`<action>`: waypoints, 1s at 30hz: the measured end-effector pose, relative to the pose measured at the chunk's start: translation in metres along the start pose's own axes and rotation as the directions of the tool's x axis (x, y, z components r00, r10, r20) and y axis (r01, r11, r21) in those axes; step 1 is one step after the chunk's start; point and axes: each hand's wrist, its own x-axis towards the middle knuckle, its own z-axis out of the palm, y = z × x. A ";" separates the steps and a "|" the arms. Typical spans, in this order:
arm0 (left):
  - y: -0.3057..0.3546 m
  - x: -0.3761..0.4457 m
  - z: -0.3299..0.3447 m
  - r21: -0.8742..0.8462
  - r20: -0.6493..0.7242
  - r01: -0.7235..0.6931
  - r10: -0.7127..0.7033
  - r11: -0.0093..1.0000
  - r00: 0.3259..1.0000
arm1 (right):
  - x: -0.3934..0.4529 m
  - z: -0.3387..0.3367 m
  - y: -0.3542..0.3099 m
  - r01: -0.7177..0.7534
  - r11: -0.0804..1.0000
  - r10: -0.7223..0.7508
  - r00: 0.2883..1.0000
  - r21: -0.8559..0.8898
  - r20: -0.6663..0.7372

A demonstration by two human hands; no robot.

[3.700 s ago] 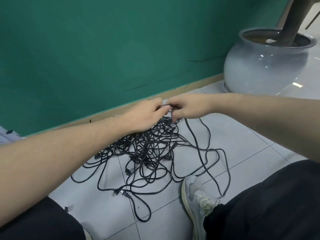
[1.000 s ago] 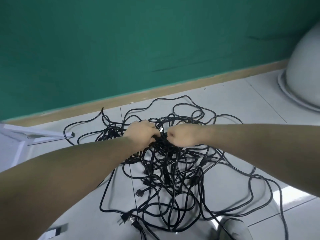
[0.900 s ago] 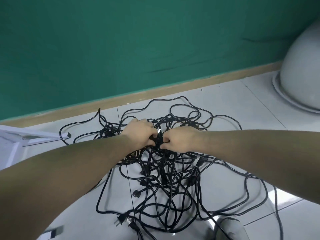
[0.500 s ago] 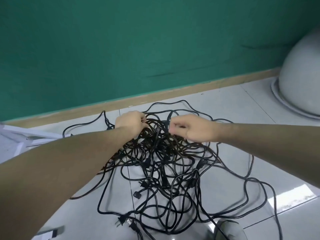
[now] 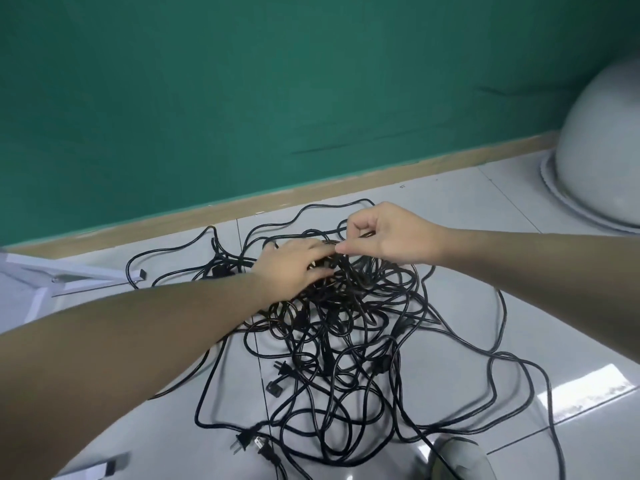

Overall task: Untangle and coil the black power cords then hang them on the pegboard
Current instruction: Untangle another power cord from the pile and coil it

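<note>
A tangled heap of black power cords (image 5: 346, 327) is shown lying on the pale tiled floor (image 5: 467, 216), just in front of the green wall (image 5: 277, 81) and its wooden skirting; loose loops are seen trailing outward on every side, and two-pin plugs (image 5: 249, 445) are exposed at the near edge of the heap. The cords are judged to be light, limp and springy, with smooth jackets that slide readily over one another; loops are likely to be tightened into knots if pulled hard. A hold is best taken at a free plug end, so that one cord can be traced and drawn out of the mass. The left hand (image 5: 294, 268) is laid palm-down on the far part of the heap, its fingers spread and only loosely bent, pressing the cords rather than gripping them, as far as can be made out. The right hand (image 5: 388, 237) is raised slightly above the heap with its palm turned inward; a single strand is pinched between its thumb and forefinger, the other fingers being curled. Both forearms are extended forward and converge over the heap. No pegboard is in view.
</note>
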 end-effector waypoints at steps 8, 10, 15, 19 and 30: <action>-0.011 0.014 -0.014 -0.107 -0.005 0.051 -0.052 0.993 0.999 | -0.002 -0.025 0.009 -0.076 0.995 0.068 0.993 -0.070 -0.100; -0.011 0.007 -0.010 -0.074 0.009 -0.034 0.035 0.997 0.999 | -0.002 -0.027 0.016 -0.105 0.961 0.108 0.994 -0.257 -0.004; -0.008 0.003 -0.019 -0.079 0.124 0.017 -0.007 0.997 0.992 | 0.002 -0.020 0.016 -0.070 0.777 0.204 0.968 -0.626 0.145; 0.003 0.007 -0.021 -0.256 0.167 0.143 -0.103 0.956 0.981 | -0.002 -0.010 0.003 0.037 0.661 0.193 0.957 -0.749 0.217; -0.022 0.022 -0.002 -0.631 0.195 0.404 -0.368 0.662 0.909 | -0.007 0.029 0.000 0.113 0.566 0.276 0.907 -0.816 0.317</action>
